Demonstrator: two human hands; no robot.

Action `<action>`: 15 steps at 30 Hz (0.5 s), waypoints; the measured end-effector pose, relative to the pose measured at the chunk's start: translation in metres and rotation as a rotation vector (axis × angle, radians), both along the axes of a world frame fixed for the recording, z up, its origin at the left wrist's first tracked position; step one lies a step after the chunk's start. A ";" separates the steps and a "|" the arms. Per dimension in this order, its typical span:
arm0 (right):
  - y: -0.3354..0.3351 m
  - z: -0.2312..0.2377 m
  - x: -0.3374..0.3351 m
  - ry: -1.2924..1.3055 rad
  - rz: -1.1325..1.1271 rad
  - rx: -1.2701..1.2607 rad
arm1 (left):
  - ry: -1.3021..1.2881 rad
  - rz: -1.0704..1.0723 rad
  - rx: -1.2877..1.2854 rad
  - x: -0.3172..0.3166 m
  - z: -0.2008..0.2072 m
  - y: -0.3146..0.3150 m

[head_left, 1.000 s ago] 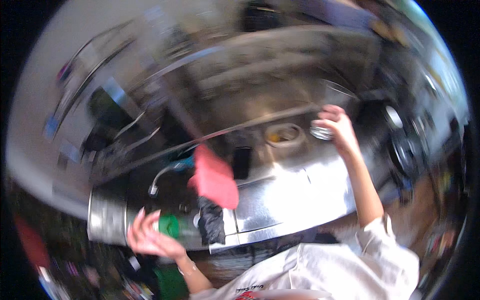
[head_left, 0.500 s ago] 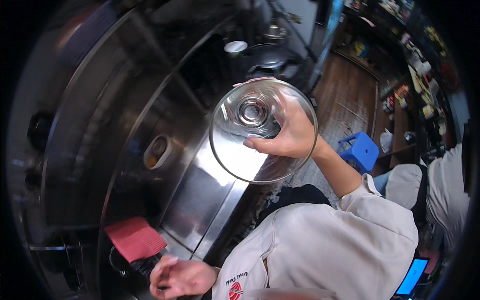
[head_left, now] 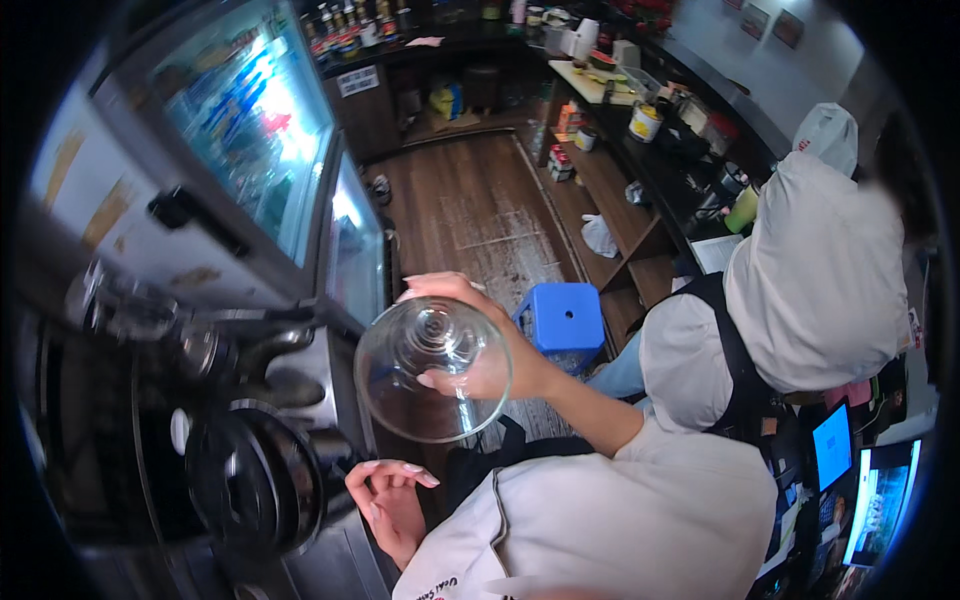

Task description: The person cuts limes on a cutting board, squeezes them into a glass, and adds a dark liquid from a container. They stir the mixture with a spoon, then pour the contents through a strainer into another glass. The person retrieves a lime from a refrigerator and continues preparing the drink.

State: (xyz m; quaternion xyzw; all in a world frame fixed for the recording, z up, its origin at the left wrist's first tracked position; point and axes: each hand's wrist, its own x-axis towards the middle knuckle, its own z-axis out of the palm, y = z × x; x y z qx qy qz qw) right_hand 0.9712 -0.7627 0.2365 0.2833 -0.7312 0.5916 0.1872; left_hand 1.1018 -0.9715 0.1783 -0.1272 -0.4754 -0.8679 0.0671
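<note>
our right hand (head_left: 492,358) grips the clear glass (head_left: 433,370) below its rim, mouth tipped toward us, forearm reaching ahead; our left hand (head_left: 395,508) is half-open, fingers loosely curled, near the round black vessel (head_left: 245,478).

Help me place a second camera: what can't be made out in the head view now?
In the head view:
Stem length of the clear glass: hidden; its bowl faces the camera.
Hands of the co-worker: hidden by that person's body.
Contents of the lit fridge: blurred by glare.
Shirt marking: cut off by the lower edge.
</note>
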 end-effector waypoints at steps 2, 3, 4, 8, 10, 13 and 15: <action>0.033 -0.014 -0.017 -0.154 -0.082 -0.053 | -0.046 -0.075 -0.034 -0.042 -0.006 0.018; 0.044 -0.022 -0.026 -0.224 -0.119 -0.087 | -0.069 -0.100 -0.053 -0.064 -0.010 0.022; 0.057 -0.031 -0.041 -0.226 -0.136 -0.110 | -0.093 -0.119 -0.069 -0.086 -0.015 0.030; 0.109 -0.073 -0.112 -0.293 -0.198 -0.237 | -0.147 -0.201 -0.104 -0.182 -0.036 0.060; 0.137 -0.088 -0.147 -0.358 -0.249 -0.258 | -0.203 -0.195 -0.141 -0.235 -0.044 0.073; 0.184 -0.095 -0.205 -0.388 -0.376 -0.121 | -0.289 -0.146 -0.227 -0.330 -0.049 0.093; 0.209 -0.097 -0.233 -0.469 -0.461 -0.170 | -0.238 -0.159 -0.232 -0.400 -0.048 0.104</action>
